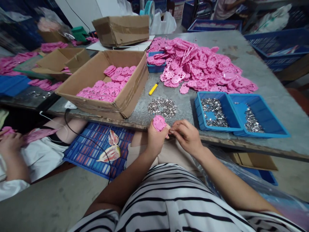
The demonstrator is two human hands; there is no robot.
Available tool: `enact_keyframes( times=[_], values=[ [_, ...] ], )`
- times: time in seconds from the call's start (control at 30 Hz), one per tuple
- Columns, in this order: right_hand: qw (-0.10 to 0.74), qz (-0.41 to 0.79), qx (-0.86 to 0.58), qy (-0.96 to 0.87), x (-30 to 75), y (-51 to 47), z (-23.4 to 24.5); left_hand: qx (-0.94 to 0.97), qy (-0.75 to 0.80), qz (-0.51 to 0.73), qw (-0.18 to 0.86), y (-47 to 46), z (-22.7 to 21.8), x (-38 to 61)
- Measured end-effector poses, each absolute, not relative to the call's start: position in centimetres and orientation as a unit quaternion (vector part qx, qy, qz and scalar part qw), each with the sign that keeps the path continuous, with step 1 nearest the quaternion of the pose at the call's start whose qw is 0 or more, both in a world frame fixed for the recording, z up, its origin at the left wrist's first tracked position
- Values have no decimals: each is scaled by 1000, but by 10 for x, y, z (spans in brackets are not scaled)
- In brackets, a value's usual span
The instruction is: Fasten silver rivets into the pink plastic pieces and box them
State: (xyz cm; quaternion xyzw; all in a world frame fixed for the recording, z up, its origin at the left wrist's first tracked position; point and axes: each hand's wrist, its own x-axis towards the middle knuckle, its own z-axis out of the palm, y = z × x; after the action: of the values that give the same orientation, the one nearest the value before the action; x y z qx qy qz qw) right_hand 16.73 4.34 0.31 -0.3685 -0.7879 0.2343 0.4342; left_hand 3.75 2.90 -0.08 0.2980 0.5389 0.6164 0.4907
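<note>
My left hand (154, 138) grips a round pink plastic part (159, 122) at the near edge of the grey table (241, 45). My right hand (187, 135) is pinched, fingertips touching the left hand beside the part; what it pinches is too small to name. Just beyond the hands lies a loose heap of small silver metal pieces (163, 107). A large pile of pink plastic parts (202, 66) covers the middle of the table. A cardboard box (131, 93) to the left holds more pink parts.
Two blue trays (241, 129) with silver pieces stand at the right. A yellow-handled tool (153, 89) lies by the box. A blue crate (96, 151) is below the table edge. Another person's hand (9, 141) and lap are at far left. More boxes and blue crates stand behind.
</note>
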Motion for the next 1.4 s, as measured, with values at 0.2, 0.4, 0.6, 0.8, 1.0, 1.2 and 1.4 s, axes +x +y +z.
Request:
enact_keyframes(
  times=[0.2,0.4,0.6,0.8,1.0,1.2,1.4],
  values=[
    [456,344,-427,-701,164,43,1,293,552,629,462,29,-1,39],
    [445,513,-462,-570,156,42,-5,315,586,621,415,27,-7,42],
    [456,540,-456,-541,162,49,3,242,408,606,638,24,8,34],
    [449,441,-455,-629,169,53,16,220,305,577,725,18,15,18],
    [425,507,-471,-584,163,44,16,285,257,624,680,11,4,14],
    [416,521,-448,-595,157,41,22,352,244,648,629,13,-4,15],
    [416,519,-440,-604,154,41,25,367,254,651,614,13,-7,15]
  ],
)
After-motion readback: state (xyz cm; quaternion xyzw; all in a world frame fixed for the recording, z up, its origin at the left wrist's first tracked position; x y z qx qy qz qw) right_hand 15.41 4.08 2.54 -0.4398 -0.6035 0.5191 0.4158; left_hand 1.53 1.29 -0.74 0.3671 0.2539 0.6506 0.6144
